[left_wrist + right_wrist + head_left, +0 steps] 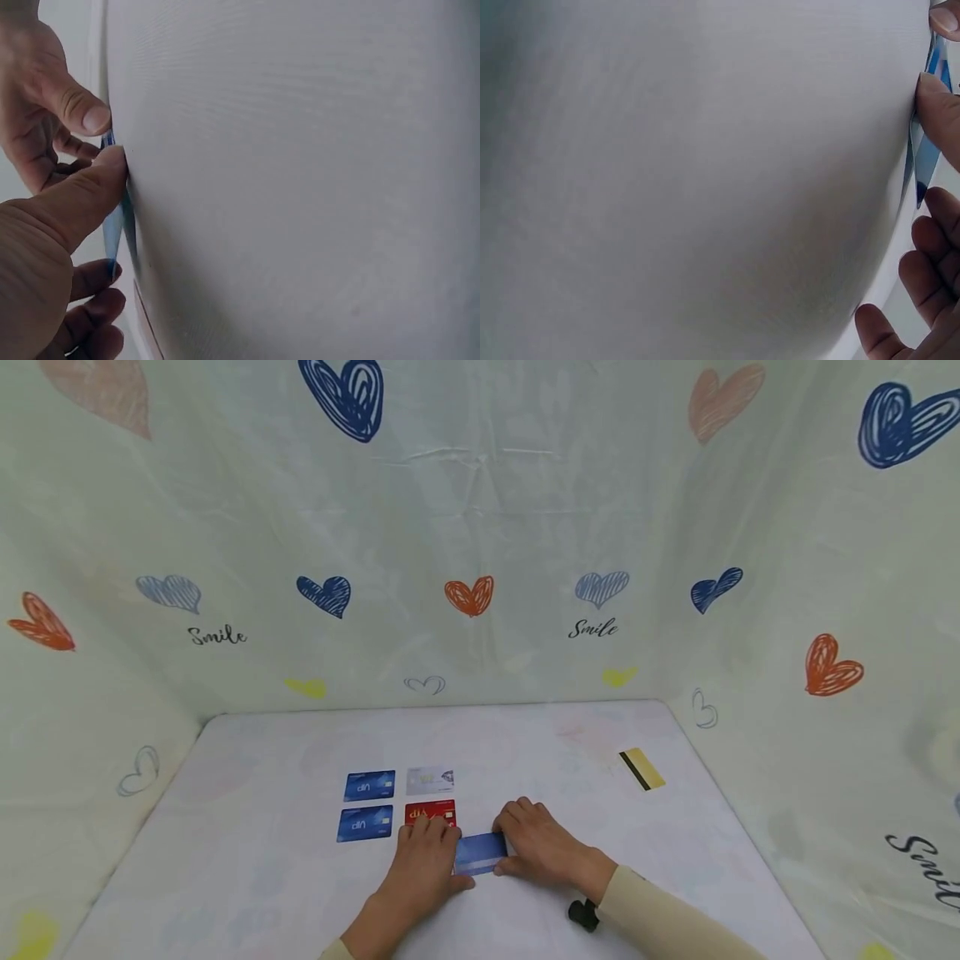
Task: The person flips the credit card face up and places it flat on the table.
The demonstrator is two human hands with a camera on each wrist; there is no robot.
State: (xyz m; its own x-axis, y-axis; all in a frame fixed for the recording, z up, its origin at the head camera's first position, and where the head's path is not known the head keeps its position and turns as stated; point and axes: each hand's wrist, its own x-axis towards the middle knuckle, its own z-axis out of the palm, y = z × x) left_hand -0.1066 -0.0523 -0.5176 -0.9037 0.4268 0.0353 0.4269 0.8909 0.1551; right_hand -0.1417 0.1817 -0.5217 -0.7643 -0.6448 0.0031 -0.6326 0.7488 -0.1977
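Observation:
A blue bank card [480, 853] with a pale stripe is held between both hands, low in the middle of the head view. My left hand [424, 862] grips its left end, the thumb [94, 187] on the near edge and a finger on the far one. At the other end, my right hand [546, 846] pinches it between thumb and fingers. In both wrist views the card shows edge-on, tilted slightly off the table. Just behind my left fingers lies a red bank card [431, 811], partly covered by them.
Two blue cards, an upper one [370, 786] and a lower one [364, 823], lie left of the red card. Behind it is a silver card [430, 781]. A gold card [642, 769] lies far right on the white table [247, 877]. A small black object [583, 915] is by the right sleeve.

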